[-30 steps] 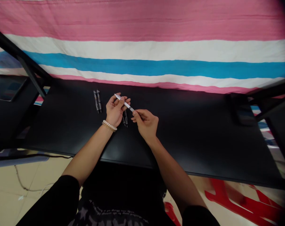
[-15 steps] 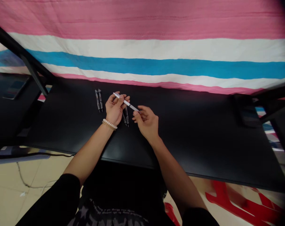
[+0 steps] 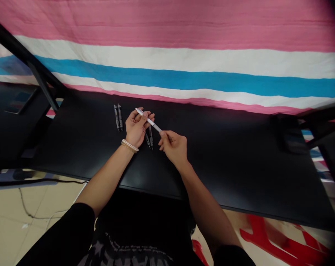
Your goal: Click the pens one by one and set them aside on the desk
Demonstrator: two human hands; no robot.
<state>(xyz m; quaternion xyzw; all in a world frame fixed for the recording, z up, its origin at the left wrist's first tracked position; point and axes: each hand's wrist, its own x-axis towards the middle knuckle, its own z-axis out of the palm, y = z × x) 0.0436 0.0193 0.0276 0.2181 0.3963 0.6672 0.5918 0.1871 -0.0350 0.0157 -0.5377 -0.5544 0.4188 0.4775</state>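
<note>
A white pen (image 3: 155, 126) slants between my two hands above the black table (image 3: 217, 159). My left hand (image 3: 136, 127), with a pale bracelet at its wrist, pinches the pen's upper part between thumb and fingers. At the other end, my right hand (image 3: 174, 147) grips the tip part with thumb and fingertips, hiding the point. Two dark pens (image 3: 118, 118) lie side by side on the table to the left of my left hand. Partly hidden behind that hand are two more dark pens (image 3: 149, 139).
A dark phone-like object (image 3: 291, 133) lies at the table's right end. Behind the table hangs a striped cloth (image 3: 184, 79). Black metal bars (image 3: 42, 81) stand at the left side. Red plastic stools (image 3: 278, 238) and cables (image 3: 31, 214) are on the floor.
My right hand has closed on the lower end of the white pen, its fingers drawn together around the tip. My left hand keeps its hold.
</note>
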